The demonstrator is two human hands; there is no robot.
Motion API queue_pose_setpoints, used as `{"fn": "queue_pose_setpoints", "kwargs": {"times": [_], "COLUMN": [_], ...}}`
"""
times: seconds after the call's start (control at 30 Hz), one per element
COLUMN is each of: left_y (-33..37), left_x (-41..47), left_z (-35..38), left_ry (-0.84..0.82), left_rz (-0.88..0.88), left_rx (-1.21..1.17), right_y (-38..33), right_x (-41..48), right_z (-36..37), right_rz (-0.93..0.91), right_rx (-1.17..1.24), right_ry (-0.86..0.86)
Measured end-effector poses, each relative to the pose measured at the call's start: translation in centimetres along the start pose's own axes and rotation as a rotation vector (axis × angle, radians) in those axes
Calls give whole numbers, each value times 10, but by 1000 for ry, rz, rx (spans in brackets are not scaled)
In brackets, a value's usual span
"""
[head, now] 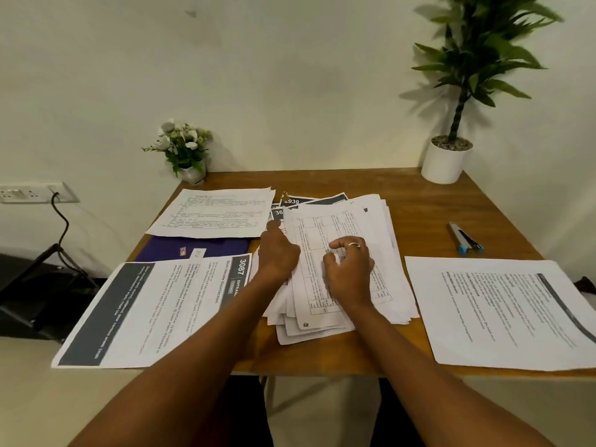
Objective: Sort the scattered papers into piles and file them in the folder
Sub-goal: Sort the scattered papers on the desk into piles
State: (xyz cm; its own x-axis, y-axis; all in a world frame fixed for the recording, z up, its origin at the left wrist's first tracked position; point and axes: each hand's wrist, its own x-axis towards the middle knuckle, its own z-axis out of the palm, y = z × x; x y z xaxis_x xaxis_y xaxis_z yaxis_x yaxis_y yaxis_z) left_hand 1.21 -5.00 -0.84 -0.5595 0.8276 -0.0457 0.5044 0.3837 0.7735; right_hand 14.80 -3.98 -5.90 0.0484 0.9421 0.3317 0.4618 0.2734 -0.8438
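A brown wooden counter [419,221] with a smooth top and fine lines in the wood stands against a pale wall. In the middle lies a messy pile of papers [387,285], thin white sheets that stick out at many corners. The top sheet [309,253] has a grid of boxes and small print. Some dark sheets with white numbers [292,201] peek out at the far end of the pile. The left hand [279,253] is at the left edge of this pile. Most of its fingers are curled in and one finger points forward, with its tip at the papers; I cannot tell if it holds a sheet. The right hand [350,269] sits on the top sheet with its fingers bent like a claw and a ring [353,244] on one finger. I cannot tell if it pinches the paper or only rests on it. The folder [193,250] is flat, dark purple and a bit shiny. It lies on the left part of the counter, partly under two neat piles: a far pile with a form on top [213,212] and a near pile with a dark grey band and big print [151,311]. A third pile with a dark stripe [503,314] lies on the right. Beyond it is a small grey and black tool with blue ends [466,238]. At the back stand a little bunch of white flowers [185,150] and a tall leafy plant in a round white pot [446,162]. A wall socket [32,192] with a black cord is on the left.
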Motion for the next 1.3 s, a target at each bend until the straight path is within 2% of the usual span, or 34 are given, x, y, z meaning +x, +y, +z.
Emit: {"fn": "queue_pose_setpoints", "kwargs": {"times": [0.1,0.23,0.33,0.4,0.47,0.57,0.63,0.67,0.77,0.83,0.97,1.17,1.23,1.3], "left_y": [0,-3,1,7,16,28,30,30,20,5,-23,-40,-41,-43], "left_x": [-4,-5,-2,0,0,3,6,8,6,7,4,-5,-7,-2], "left_z": [-2,-4,-15,-28,-46,-72,-88,-95,-118,-125,-123,-113,-109,-103], "left_ry": [-51,-67,-62,-72,-136,-271,-329,-383,-611,-656,-605,-590,-482,-295], "left_rz": [-27,86,48,66,116,153,117,70,-126,-199,-224,-252,-255,-272], "left_rx": [-61,-11,-149,-192,-226,-192,-232,-308,-567,-690,-881,-836,-858,-907], "right_y": [-1,-7,-13,-16,-17,-19,-19,-16,-8,-8,-12,-33,-37,-39], "right_x": [0,-2,8,28,53,77,82,82,79,74,59,29,22,19], "right_z": [-1,-6,-23,-40,-63,-91,-94,-93,-82,-74,-49,-9,7,20], "right_rz": [11,58,31,110,289,495,564,587,648,689,749,690,659,649], "right_rx": [24,145,182,161,168,415,531,549,670,740,860,860,868,911], "right_ry": [-2,-21,81,146,64,-256,-402,-407,-275,-170,-54,-62,-84,-120]}}
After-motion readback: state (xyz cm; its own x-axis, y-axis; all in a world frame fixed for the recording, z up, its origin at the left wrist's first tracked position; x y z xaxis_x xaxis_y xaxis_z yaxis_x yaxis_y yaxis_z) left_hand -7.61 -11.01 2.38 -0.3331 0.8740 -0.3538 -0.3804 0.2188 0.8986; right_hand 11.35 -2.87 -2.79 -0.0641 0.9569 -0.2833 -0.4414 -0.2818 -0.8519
